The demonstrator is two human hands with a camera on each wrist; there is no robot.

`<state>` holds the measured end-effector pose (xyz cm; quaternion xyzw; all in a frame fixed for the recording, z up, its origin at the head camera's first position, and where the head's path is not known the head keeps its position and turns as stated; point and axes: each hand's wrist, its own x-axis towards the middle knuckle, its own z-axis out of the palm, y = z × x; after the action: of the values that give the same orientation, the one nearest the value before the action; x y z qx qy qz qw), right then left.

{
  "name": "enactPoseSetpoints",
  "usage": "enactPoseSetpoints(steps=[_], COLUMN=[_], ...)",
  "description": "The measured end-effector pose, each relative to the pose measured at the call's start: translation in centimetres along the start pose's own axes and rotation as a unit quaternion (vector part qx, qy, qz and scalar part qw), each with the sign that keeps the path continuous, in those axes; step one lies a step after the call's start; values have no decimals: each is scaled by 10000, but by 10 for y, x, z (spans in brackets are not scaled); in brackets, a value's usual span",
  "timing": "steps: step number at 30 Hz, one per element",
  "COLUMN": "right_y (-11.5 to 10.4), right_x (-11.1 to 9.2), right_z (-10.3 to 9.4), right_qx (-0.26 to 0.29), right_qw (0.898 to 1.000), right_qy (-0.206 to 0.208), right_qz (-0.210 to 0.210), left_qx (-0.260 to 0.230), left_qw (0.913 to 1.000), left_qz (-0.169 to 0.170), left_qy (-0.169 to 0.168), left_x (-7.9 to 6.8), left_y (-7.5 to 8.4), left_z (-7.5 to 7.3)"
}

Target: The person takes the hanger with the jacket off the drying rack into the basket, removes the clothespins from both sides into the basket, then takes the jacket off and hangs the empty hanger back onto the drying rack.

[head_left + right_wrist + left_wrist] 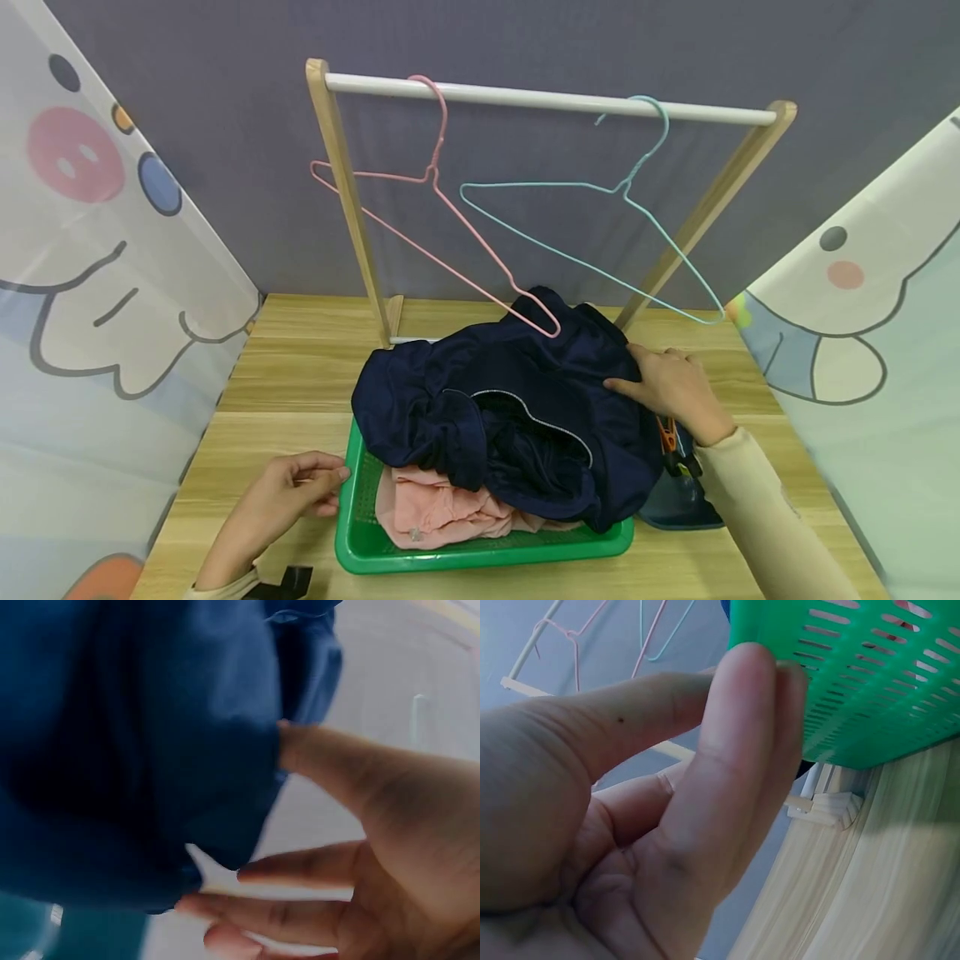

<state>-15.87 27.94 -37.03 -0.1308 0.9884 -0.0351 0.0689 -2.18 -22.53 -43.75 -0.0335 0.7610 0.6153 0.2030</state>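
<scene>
A dark navy jacket (540, 400) with a pale zip line lies bunched over a green plastic basket (480, 560). Under its front edge, folded pink cloth (442, 512) shows inside the basket. My left hand (303, 487) is at the basket's left side, its thumb and bent fingers pinching the rim; the left wrist view shows the fingertips right at the slotted wall (870, 682). On the other side, my right hand (671, 387) touches the jacket's right edge, thumb on the cloth and fingers spread fairly straight, as in the right wrist view, where blue fabric (202, 750) hangs beside them.
Behind the basket stands a wood rack with a white rail (540, 98), carrying a pink hanger (450, 187) and a light blue hanger (600, 190). The pink hanger's lower corner overlaps the jacket. Orange and black clips (671, 442) and a dark tray (678, 504) sit beneath the right forearm.
</scene>
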Motion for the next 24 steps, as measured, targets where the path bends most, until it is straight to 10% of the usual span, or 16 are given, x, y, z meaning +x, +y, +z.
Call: enactPoseSetpoints(steps=[5, 11, 18, 24], right_y=[5, -6, -46, -86], right_x=[11, 6, -15, -40], right_z=[14, 21, -4, -23], right_qx=[713, 1151, 1418, 1900], right_qw=[9970, 9840, 9266, 8904], right_qy=[-68, 1077, 2862, 3176], right_qz=[-280, -832, -1985, -2650], left_qx=[110, 123, 111, 31], left_qw=[9997, 9991, 9987, 9987], left_qz=[149, 257, 288, 259], left_qy=[-174, -319, -404, -439], left_x=[1, 3, 3, 3], left_y=[2, 3, 3, 2], left_z=[0, -2, -2, -1])
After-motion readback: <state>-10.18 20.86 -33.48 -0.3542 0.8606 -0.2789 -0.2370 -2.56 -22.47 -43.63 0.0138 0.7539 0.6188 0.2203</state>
